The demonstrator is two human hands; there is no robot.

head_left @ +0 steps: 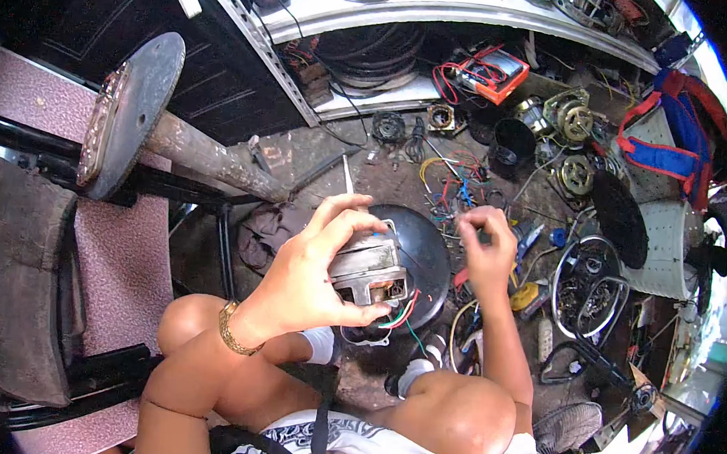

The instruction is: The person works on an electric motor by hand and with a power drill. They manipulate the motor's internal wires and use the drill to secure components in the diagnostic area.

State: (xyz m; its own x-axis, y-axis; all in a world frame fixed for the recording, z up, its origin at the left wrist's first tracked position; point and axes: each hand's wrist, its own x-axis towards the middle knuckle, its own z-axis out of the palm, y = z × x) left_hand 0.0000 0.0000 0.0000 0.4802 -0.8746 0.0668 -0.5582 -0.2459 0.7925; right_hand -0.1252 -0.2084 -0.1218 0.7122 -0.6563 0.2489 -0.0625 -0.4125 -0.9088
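Observation:
My left hand (299, 275) grips a small metal electric motor (369, 265), thumb below and fingers over the top. Red and green wires (409, 314) trail from its lower side. The motor is held above a black round disc (430, 270) on the floor, which it partly covers. To the right of the disc my right hand (490, 251) is raised with thumb and fingers pinched together. Whatever it may hold is too small or hidden to make out. Loose coloured wires (459, 183) lie beyond it.
A metal post with a round plate (139, 118) leans at the left beside a pink speckled surface (115, 277). Further back lie an orange multimeter (494, 74) and several motor parts (573, 119). A wire fan guard (589, 285) and a blue-red bag (681, 140) are at the right.

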